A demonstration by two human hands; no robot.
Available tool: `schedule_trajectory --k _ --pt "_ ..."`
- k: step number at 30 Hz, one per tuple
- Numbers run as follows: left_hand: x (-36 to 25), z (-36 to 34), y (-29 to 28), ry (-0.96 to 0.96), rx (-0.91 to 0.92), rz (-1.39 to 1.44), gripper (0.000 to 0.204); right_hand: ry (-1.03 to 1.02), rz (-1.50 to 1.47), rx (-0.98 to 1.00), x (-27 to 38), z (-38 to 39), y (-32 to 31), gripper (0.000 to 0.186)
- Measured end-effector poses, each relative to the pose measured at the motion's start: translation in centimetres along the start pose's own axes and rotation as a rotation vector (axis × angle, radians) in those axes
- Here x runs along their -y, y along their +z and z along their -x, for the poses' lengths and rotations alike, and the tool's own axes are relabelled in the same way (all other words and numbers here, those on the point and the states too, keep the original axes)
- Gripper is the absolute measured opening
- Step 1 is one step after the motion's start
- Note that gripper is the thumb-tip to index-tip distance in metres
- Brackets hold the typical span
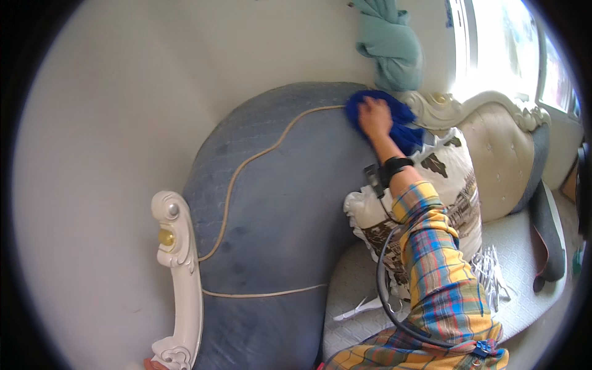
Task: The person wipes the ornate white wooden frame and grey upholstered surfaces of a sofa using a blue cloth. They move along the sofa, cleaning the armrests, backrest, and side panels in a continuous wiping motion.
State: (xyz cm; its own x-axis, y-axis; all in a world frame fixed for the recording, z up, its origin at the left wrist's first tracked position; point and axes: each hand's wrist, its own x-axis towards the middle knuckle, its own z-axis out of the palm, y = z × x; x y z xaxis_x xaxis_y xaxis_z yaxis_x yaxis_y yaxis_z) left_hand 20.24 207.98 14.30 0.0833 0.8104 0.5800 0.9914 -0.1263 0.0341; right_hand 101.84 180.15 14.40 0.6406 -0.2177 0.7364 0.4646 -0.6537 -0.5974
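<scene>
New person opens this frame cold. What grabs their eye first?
Probably the vivid blue cloth under the right hand, at the upper edge of the grey upholstery. Next, the plaid sleeve, rising from the lower right in front of the patterned cushion. Then the cream carved trim at lower left.

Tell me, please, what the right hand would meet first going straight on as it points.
Beyond the blue cloth under it, the right hand would probably meet the sofa's top edge, then the wall, though depth is unclear.
</scene>
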Motion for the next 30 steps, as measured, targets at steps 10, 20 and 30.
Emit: schedule_trajectory --k 10,20,30 --pt "2.0 -1.1 1.0 0.098 0.094 0.043 0.04 -0.951 -0.678 0.31 18.2 15.9 -5.2 0.032" --pt "2.4 -1.6 1.4 0.142 0.013 -0.059 0.032 -0.279 0.022 0.402 0.5 -8.3 1.9 0.032" --pt "0.0 0.2 0.0 0.091 -0.039 -0.056 0.032 0.19 0.394 0.202 -9.0 -7.9 0.6 0.03"
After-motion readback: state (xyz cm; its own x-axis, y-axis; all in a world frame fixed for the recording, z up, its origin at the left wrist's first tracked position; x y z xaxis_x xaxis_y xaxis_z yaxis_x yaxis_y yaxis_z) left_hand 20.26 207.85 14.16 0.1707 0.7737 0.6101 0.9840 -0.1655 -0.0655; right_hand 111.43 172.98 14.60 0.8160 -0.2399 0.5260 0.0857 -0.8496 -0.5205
